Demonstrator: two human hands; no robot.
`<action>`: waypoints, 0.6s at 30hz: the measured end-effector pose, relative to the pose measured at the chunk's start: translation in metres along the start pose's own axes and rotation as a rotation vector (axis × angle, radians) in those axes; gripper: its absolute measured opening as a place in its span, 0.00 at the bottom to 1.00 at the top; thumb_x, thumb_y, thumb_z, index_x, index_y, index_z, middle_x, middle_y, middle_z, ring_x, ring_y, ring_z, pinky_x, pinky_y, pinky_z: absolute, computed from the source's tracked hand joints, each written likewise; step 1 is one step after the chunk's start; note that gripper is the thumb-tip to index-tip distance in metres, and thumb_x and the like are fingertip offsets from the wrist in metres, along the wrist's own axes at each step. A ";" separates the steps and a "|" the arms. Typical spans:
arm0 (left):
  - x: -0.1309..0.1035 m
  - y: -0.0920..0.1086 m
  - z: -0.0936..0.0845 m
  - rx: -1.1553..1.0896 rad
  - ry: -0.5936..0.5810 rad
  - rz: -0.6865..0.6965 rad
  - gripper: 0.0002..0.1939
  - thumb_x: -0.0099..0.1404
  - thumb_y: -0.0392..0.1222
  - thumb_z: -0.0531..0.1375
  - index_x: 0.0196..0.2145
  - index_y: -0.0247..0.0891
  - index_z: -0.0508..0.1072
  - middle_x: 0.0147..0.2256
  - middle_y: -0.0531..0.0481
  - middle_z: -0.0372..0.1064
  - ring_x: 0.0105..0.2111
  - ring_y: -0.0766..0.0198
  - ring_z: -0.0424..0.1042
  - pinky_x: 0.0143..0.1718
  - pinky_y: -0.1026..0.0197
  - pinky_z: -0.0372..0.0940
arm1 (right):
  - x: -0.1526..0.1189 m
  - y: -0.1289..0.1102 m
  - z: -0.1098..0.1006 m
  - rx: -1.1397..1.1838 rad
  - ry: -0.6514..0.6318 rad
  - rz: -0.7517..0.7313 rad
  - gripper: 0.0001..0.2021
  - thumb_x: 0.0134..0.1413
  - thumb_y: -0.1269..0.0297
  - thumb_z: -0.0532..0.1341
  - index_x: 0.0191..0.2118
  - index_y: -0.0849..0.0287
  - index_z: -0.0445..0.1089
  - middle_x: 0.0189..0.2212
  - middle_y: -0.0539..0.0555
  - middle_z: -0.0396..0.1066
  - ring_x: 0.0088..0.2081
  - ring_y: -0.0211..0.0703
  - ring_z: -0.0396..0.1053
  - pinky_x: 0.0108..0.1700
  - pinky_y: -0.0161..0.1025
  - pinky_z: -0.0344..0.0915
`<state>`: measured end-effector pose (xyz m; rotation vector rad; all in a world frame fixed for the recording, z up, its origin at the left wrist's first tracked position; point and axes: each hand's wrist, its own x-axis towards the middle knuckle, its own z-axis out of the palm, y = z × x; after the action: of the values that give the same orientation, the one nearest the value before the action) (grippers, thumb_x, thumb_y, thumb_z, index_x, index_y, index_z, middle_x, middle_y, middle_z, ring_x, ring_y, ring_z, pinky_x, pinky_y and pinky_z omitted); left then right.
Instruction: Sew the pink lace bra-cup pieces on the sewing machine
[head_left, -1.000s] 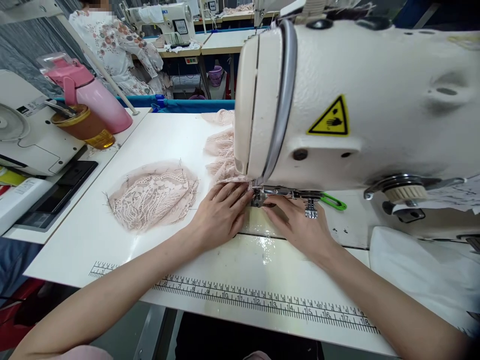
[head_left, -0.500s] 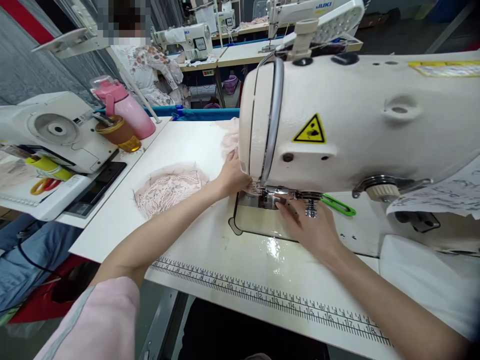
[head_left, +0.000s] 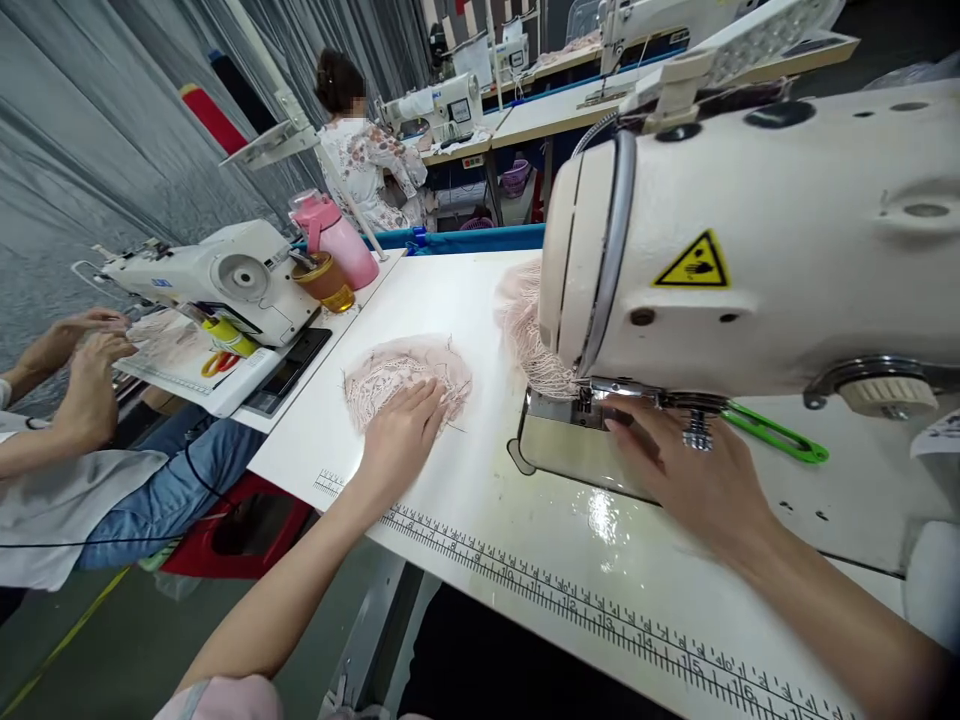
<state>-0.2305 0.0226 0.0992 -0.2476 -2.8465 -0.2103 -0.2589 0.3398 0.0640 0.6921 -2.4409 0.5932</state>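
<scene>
Clock directions are read from the metal presser foot (head_left: 587, 398), twelve at the top of the view. At nine o'clock, a rounded piece of pale pink lace (head_left: 369, 388), sheer at its rim and with loose thread ends along its edge, lies on the smooth white tabletop (head_left: 450, 485). The left hand (head_left: 403, 428) rests on it, fingers extended and released, palm down. Between ten and eleven o'clock, a gathered lace bundle (head_left: 531, 325), soft and stringy, reaches the presser foot and passes partly behind the glossy, rounded head of the sewing machine (head_left: 750, 330). The right hand (head_left: 694, 480) is at four o'clock, its fingers curved just beside the foot; whether they grasp anything cannot be told. Slim green plastic snips (head_left: 780, 435) lie beyond it at three o'clock. A white stretch of tabletop separates the two lace pieces; another, with a glossy sheen, extends toward six o'clock to the printed ruler (head_left: 570, 600) along the straight front edge. The oblique side edge runs at eight o'clock, past the lace piece.
</scene>
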 end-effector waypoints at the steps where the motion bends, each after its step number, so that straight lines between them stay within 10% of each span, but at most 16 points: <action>1: -0.002 -0.002 -0.001 -0.070 0.012 -0.012 0.20 0.75 0.45 0.48 0.53 0.34 0.72 0.56 0.43 0.67 0.58 0.52 0.66 0.61 0.41 0.60 | 0.000 -0.001 0.000 -0.027 -0.013 0.012 0.17 0.66 0.57 0.48 0.50 0.54 0.71 0.21 0.50 0.68 0.21 0.43 0.61 0.41 0.48 0.61; 6: -0.006 0.016 -0.009 -0.443 0.041 -0.076 0.17 0.75 0.44 0.48 0.54 0.41 0.71 0.55 0.46 0.69 0.56 0.57 0.69 0.55 0.43 0.68 | -0.001 0.000 0.001 -0.064 -0.002 0.026 0.18 0.66 0.57 0.48 0.50 0.53 0.72 0.21 0.50 0.69 0.24 0.44 0.64 0.41 0.47 0.62; 13: -0.021 0.079 -0.004 -0.384 -0.220 0.593 0.17 0.72 0.44 0.55 0.56 0.43 0.69 0.57 0.50 0.67 0.61 0.60 0.63 0.65 0.45 0.56 | 0.003 -0.001 -0.002 -0.076 0.003 -0.001 0.16 0.66 0.59 0.49 0.49 0.54 0.71 0.35 0.54 0.77 0.37 0.47 0.71 0.43 0.45 0.62; 18: -0.009 0.061 -0.012 -0.463 0.013 0.439 0.14 0.73 0.39 0.51 0.52 0.41 0.71 0.51 0.50 0.73 0.52 0.63 0.72 0.53 0.56 0.70 | 0.003 -0.006 -0.007 -0.105 0.025 -0.030 0.15 0.67 0.59 0.49 0.45 0.54 0.72 0.34 0.52 0.77 0.36 0.44 0.70 0.43 0.42 0.61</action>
<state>-0.2077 0.0783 0.1159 -0.9415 -2.6049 -0.7652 -0.2549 0.3380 0.0726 0.6731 -2.4148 0.4554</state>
